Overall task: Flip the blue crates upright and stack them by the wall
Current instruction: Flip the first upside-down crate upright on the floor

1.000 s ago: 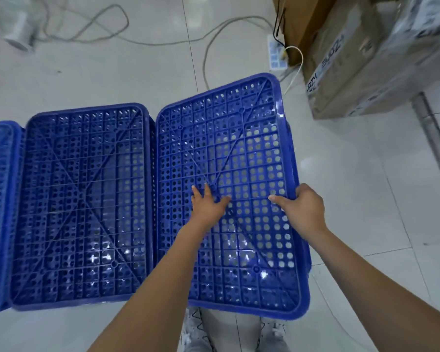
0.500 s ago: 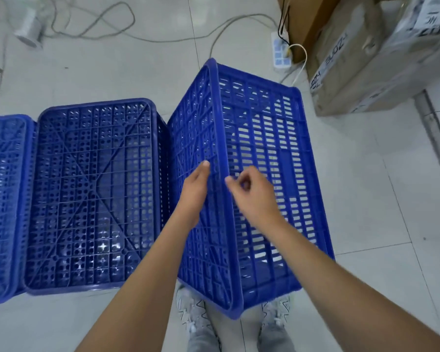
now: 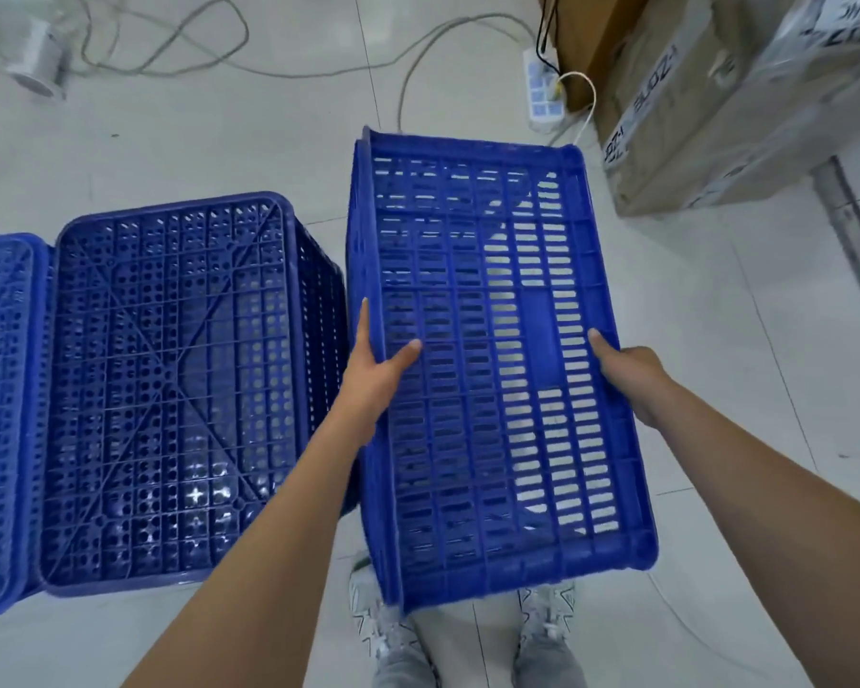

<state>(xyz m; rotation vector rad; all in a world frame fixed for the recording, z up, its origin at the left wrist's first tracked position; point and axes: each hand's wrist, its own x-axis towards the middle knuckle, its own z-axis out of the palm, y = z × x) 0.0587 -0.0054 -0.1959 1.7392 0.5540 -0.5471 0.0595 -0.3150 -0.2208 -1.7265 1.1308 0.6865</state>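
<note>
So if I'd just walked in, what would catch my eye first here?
Probably the big blue crate tipped on its side in the middle, gripped by the left hand and the right hand. Left of it, two more crates lie bottom-up on the pale floor, and cardboard boxes sit top right.

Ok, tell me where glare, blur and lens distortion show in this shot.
Head view: overhead light glints on the base of the upside-down crate and sheens the floor tiles; the held crate looks slightly soft; wide-angle bending curves the tile lines near the edges.
</note>
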